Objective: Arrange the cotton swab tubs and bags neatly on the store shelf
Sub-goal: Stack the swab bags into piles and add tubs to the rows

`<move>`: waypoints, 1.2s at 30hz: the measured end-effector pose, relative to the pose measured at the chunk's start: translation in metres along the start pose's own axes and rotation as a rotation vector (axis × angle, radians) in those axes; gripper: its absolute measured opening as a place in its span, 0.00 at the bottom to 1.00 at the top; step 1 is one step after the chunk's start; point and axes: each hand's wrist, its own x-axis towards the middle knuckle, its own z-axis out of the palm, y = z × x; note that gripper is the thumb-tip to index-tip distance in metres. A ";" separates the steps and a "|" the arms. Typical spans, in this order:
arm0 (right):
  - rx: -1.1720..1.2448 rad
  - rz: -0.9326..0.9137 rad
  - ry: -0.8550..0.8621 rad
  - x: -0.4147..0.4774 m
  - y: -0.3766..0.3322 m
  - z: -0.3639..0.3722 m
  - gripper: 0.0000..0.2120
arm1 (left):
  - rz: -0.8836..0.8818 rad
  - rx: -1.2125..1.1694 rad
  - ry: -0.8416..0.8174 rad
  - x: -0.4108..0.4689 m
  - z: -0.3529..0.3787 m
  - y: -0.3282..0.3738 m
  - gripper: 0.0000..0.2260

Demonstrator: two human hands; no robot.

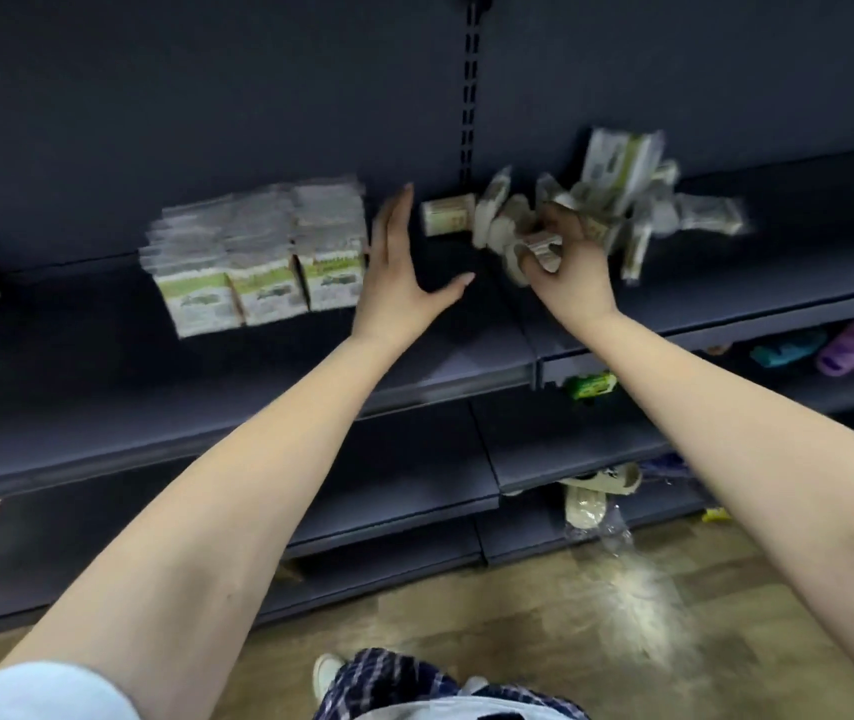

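Blurrily, my right hand (565,272) curls its fingers round bags (518,236) in the loose pile (617,200); my left hand (404,267) is spread, released. Tugging could spill neighbours off the shelf (207,387)

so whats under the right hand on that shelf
A loose jumble of cotton swab packs lies on the shelf; the right hand grips some at its near edge. Whatever the palm covers is hidden, and blur hides the count.

Head-worn, downward, seemingly near shelf (77,356)
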 end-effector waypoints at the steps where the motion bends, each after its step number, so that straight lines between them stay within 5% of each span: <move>1: -0.036 0.004 -0.008 0.000 0.006 -0.013 0.25 | -0.008 -0.007 -0.034 -0.003 0.016 0.007 0.43; 9: -0.131 0.049 -0.063 -0.011 0.050 -0.033 0.26 | -0.033 0.014 -0.039 0.012 0.063 -0.008 0.37; 17: -0.292 0.121 -0.297 0.006 0.053 0.013 0.36 | -0.178 0.036 -0.002 0.057 0.080 -0.046 0.38; 27: -0.264 0.186 -0.175 0.013 0.067 0.015 0.34 | -0.347 0.019 -0.067 0.117 0.104 -0.070 0.36; 36: -0.090 0.260 -0.152 0.013 0.064 0.011 0.32 | -0.284 0.092 -0.055 0.106 0.098 -0.071 0.17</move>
